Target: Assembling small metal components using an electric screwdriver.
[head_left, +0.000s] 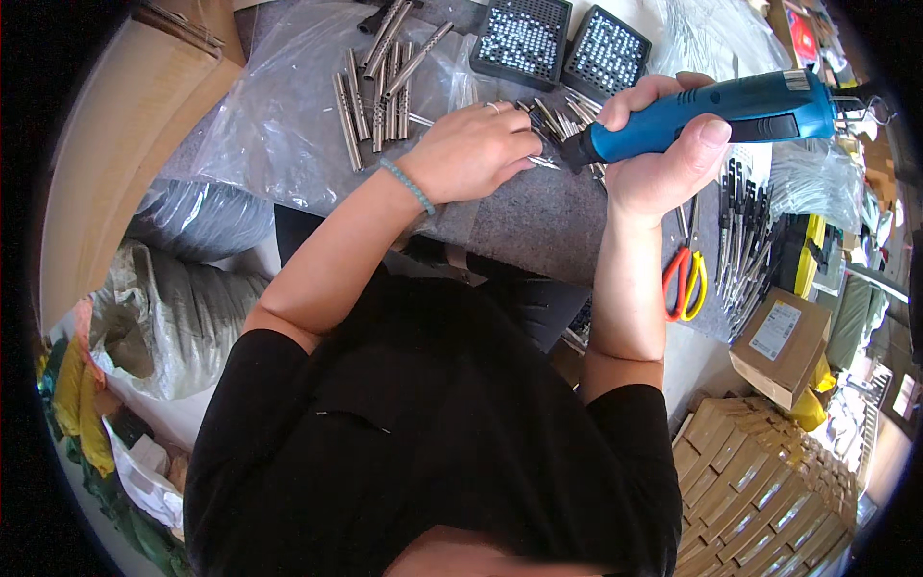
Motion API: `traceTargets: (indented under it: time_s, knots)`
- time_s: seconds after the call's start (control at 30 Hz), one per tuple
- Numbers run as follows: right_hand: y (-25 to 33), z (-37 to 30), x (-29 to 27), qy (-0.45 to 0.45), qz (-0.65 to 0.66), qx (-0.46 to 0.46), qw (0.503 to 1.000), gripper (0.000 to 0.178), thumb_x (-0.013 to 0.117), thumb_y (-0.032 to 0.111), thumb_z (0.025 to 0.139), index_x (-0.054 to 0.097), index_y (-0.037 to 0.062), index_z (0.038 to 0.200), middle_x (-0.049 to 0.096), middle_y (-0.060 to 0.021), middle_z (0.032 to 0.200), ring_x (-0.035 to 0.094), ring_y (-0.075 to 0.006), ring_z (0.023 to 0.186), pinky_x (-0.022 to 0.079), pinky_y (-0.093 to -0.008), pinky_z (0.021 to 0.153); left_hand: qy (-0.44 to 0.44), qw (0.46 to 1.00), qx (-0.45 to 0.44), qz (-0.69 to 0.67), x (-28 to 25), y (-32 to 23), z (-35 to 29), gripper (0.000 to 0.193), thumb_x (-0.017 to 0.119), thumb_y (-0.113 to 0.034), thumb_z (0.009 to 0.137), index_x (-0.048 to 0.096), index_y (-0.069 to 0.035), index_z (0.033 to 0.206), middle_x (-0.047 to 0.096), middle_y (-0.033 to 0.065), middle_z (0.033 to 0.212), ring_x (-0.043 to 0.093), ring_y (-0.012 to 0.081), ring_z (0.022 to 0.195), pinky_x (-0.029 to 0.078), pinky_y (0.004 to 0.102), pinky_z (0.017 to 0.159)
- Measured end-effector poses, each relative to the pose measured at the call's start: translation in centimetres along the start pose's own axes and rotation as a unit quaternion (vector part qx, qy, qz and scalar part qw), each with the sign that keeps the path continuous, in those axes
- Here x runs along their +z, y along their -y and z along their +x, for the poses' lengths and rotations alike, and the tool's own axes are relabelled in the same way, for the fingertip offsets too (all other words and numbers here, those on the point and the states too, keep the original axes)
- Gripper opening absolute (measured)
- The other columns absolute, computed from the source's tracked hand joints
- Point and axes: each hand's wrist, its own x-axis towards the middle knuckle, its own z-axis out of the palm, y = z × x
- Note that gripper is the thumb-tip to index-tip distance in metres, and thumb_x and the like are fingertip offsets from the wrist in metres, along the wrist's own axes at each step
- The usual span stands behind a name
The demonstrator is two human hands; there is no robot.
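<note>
My right hand [663, 154] is wrapped round a blue electric screwdriver [716, 117] with a black nose and a black lever along its side. Its nose points left, close to the fingertips of my left hand [481, 149]. Those fingers are pinched on a slim metal rod [544, 163], whose tip pokes out beside the screwdriver's nose; most of it is hidden by my hand. Just beyond, several loose slim metal pieces [550, 120] lie on the grey mat [519, 226]. Metal tubes with holes in them [385, 91] are heaped to the left on clear plastic.
Two black trays [519, 69] [606, 53] of small shiny parts stand at the back. Scissors [685, 284] with red and yellow handles lie right, beside a row of slim black-and-silver tools [745, 231]. Cardboard boxes [781, 346] stand off the right edge; a large carton [125, 163] flanks the left.
</note>
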Motion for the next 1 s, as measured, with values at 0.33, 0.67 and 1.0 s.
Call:
traceTargets:
  time_s: [0.33,0.67,1.0]
  knots:
    - [-1.0,-0.3,-0.2,-0.001,0.020,0.008,1.000,0.053,0.067,0.044,0.079,0.045,0.0004,0.100,0.055,-0.0120,0.070,0.055,-0.0177,0.050,0.046,-0.0279,0.047,0.001,1.000,0.008,0.023,0.0,0.3,0.1,0.014,0.065,-0.017,0.078,0.064,-0.007,0.088,0.056,0.0054,0.090,0.056,0.0247,0.086,0.048,0.0348,0.073]
    - [-1.4,-0.8,-0.1,0.005,0.026,0.012,1.000,0.053,0.067,0.044,0.078,0.046,0.0004,0.100,0.056,-0.0124,0.069,0.054,-0.0173,0.050,0.045,-0.0273,0.047,0.008,1.000,0.000,0.016,0.0,0.4,0.1,0.015,0.066,-0.018,0.077,0.064,-0.007,0.088,0.056,0.0054,0.089,0.056,0.0249,0.086,0.048,0.0350,0.073]
    - [-1.7,-0.5,-0.4,0.000,0.047,0.024,0.999,0.058,0.067,0.047,0.077,0.045,-0.0014,0.101,0.055,-0.0123,0.068,0.053,-0.0179,0.050,0.045,-0.0281,0.047,0.007,1.000,-0.024,0.008,-0.1,0.1,0.4,0.023,0.066,-0.023,0.076,0.061,-0.009,0.093,0.057,0.0058,0.089,0.056,0.0260,0.087,0.048,0.0359,0.072]
